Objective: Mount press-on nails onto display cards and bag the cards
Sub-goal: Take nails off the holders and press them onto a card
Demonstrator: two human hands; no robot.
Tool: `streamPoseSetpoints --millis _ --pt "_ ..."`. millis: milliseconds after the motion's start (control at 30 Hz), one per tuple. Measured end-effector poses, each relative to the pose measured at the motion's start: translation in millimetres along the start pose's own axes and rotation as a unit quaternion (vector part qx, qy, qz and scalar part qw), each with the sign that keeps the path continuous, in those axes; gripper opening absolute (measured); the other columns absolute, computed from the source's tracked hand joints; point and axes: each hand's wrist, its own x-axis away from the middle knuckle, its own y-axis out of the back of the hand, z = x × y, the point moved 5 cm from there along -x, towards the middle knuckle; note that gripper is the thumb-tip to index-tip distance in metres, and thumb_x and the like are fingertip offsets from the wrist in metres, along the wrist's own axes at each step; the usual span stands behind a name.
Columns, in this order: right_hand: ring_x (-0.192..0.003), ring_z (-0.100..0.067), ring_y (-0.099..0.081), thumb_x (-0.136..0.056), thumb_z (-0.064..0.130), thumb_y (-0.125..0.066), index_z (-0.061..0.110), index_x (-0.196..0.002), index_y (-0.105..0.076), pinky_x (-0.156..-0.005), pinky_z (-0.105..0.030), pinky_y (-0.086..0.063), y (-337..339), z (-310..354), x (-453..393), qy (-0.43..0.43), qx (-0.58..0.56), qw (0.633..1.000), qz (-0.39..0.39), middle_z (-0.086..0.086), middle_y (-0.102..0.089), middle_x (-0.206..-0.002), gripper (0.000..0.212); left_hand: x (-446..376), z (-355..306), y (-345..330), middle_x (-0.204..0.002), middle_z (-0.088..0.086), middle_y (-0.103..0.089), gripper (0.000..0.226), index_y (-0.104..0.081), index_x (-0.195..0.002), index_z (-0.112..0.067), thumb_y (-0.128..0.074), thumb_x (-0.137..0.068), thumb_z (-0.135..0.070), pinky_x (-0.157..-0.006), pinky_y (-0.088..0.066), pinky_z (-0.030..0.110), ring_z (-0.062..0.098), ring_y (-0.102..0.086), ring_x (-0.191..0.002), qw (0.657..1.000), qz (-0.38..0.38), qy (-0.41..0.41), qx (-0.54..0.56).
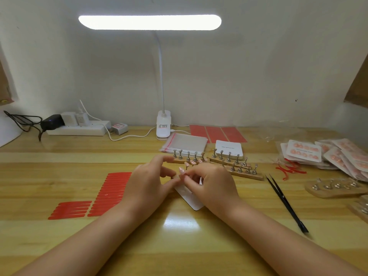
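Note:
My left hand [148, 183] and my right hand [211, 182] meet over a white display card [192, 200] lying on the wooden table. A pale pink press-on nail [181, 170] sits between the fingertips, pinched by my right hand; my left thumb and fingers curl in toward it. Wooden strips with metal nail stands [236, 166] lie just behind, a few pink nails still on the nearer left strip [192, 161]. A stack of blank cards [229, 149] and clear bags [185, 143] sit further back.
Red adhesive strips [107, 193] lie at the left, red sheets [217, 133] at the back. Black tweezers [286, 202] lie to the right. Bagged finished cards [326, 154] pile at the far right beside more stand strips [334, 187]. A clip lamp [163, 124] and a power strip [77, 128] line the wall.

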Motion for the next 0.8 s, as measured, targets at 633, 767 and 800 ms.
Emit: streamPoseSetpoints --millis 633,767,800 --pt "-0.066 -0.009 -0.066 -0.083 0.009 -0.073 0.020 -0.086 -0.077 -0.067 -0.034 -0.057 1.5 -6.0 3.5 -0.059 -0.194 0.979 -0.032 0.010 -0.069 -0.068 0.011 -2.2 -7.0 -3.3 -0.108 -0.011 -0.068 0.042 -0.069 -0.109 -0.026 -0.053 -0.084 -0.054 -0.088 -0.044 0.040 0.017 -0.060 -0.103 0.998 0.033 -0.048 -0.022" --pt "-0.068 -0.011 -0.066 -0.083 0.008 -0.073 0.013 -0.090 -0.077 -0.065 -0.032 -0.057 2.0 -2.3 3.3 -0.026 -0.175 0.984 -0.035 0.006 -0.068 -0.071 0.009 -1.5 -9.1 -0.9 -0.101 -0.012 -0.069 0.044 -0.071 -0.102 -0.022 -0.048 -0.083 -0.055 -0.084 -0.045 0.041 0.016 -0.062 -0.096 0.998 0.023 -0.061 -0.019" --pt "-0.068 -0.010 -0.066 -0.083 0.008 -0.074 0.012 -0.090 -0.076 -0.065 -0.029 -0.056 2.2 -1.5 3.1 -0.020 -0.171 0.985 -0.034 0.005 -0.069 -0.073 0.008 -1.1 -9.9 0.3 -0.101 -0.012 -0.069 0.044 -0.071 -0.104 -0.021 -0.050 -0.083 -0.054 -0.083 -0.046 0.039 0.014 -0.061 -0.094 0.998 0.014 -0.064 -0.018"
